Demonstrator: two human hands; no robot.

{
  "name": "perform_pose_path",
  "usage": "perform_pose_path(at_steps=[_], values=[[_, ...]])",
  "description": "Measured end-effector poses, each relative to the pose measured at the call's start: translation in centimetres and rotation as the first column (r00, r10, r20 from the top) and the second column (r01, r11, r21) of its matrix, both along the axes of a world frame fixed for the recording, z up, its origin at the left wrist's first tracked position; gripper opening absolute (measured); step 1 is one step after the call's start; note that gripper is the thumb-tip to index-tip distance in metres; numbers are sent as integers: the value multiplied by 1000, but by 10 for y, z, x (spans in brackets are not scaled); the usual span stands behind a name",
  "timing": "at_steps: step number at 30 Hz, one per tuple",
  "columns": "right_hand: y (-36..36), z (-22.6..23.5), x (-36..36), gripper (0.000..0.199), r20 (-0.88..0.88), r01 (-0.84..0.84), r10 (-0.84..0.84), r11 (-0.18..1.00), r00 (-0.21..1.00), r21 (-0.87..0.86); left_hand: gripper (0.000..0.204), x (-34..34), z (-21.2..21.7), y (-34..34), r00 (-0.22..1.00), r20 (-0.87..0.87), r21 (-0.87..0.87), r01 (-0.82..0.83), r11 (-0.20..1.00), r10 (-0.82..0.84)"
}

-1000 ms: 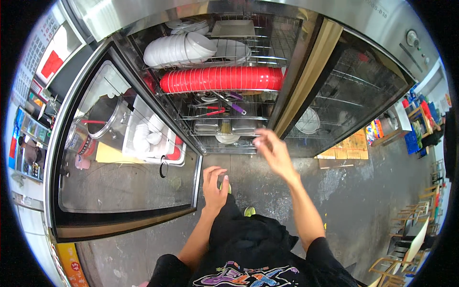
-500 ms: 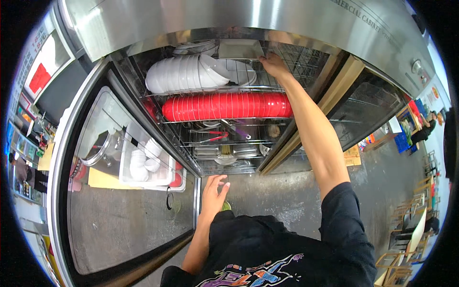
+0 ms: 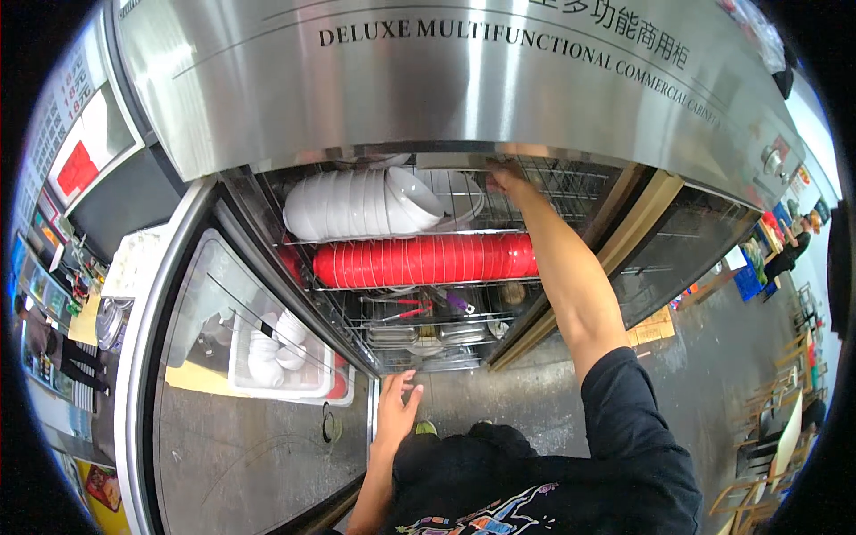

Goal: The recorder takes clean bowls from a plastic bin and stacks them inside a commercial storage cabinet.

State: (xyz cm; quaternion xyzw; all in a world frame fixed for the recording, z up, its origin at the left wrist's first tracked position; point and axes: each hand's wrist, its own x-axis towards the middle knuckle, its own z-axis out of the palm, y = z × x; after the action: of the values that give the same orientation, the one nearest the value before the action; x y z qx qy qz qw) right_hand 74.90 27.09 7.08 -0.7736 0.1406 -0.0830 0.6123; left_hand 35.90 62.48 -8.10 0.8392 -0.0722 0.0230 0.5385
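Note:
My right hand (image 3: 506, 176) reaches into the upper wire rack of a steel cabinet (image 3: 428, 80), its fingers curled at the right end of a pale rectangular dish (image 3: 453, 161). The cabinet's upper edge hides much of that dish, and shadow dims the fingertips. To its left, a row of nested white bowls (image 3: 357, 205) lies on its side. A long row of red bowls (image 3: 419, 262) fills the shelf below. My left hand (image 3: 396, 407) hangs open and bare, fingers loosely bent, near the free edge of the opened glass door (image 3: 267, 446).
Lower shelves hold red-handled tongs (image 3: 410, 309), a purple-handled utensil (image 3: 459, 303) and metal trays (image 3: 401, 336). Through the door glass shows a white tub (image 3: 308, 385) of white bowls. A second glass door (image 3: 682, 236) stands at right. Chairs (image 3: 776, 428) and people are farther off.
My view has tilted up, showing more of the cabinet's front panel. My right hand stays by the rectangular dish, which is now more hidden. My left hand remains empty by the door.

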Motion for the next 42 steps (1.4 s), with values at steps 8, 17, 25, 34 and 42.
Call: perform_pose_path(at_steps=[8, 17, 25, 34, 42], values=[[-147, -47, 64, 28, 103, -188, 172, 966, 980, 176, 40, 8, 0, -38, 993, -39, -84, 108, 991, -112], [-15, 33, -21, 19, 111, -109, 53, 805, 992, 584, 40, 0, 6, -30, 999, -22, -26, 25, 999, -26], [-17, 65, -72, 25, 156, -131, 30, 715, 987, 687, 40, -2, 15, -41, 996, 16, -54, 88, 995, -87], [-15, 81, -153, 30, 215, -168, 13, 671, 977, 722, 38, 5, 22, -53, 986, 38, -89, 166, 982, -163], [4, 91, -219, 28, 270, -250, 94, 732, 958, 634, 36, 8, 35, -53, 981, 47, -121, 194, 974, -190]])
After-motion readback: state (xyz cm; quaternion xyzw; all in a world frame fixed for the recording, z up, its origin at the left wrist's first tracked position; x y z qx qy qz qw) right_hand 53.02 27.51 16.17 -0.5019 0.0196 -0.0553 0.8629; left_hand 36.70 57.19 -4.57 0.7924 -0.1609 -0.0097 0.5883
